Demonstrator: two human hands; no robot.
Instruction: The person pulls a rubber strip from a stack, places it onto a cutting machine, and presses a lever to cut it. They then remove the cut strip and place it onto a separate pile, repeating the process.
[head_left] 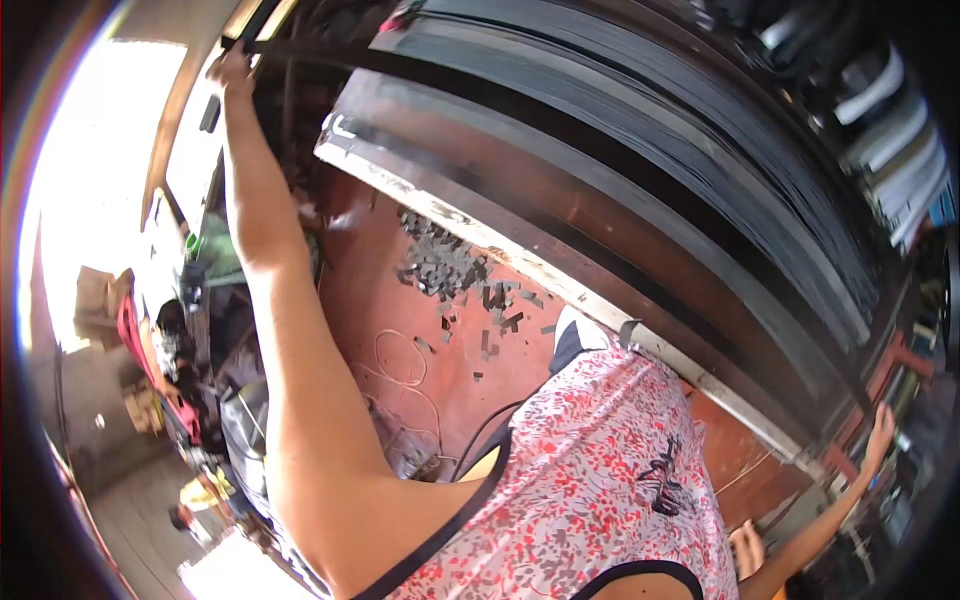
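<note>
My left hand (232, 70) reaches out to the upper left, its fingers closed around one end of a long black strip (480, 88). The strip runs over the work table, bowed by the wide lens, toward the right edge. Down there, my right hand (880, 432) is at the strip's other end, its fingers small in view and seemingly closed on it. Beneath and beyond the strip, many long grey and dark strips (640, 85) lie side by side on the table. The table's pale, worn front edge (480, 235) passes just in front of my body.
Small dark offcuts (440, 265) are scattered over the red floor (360, 250), near a thin looped cord (400, 358). Bags and assorted goods (245, 420) crowd the left side. A bright opening (110, 150) is at far left. Pale rolled or stacked pieces (905, 165) stand at upper right.
</note>
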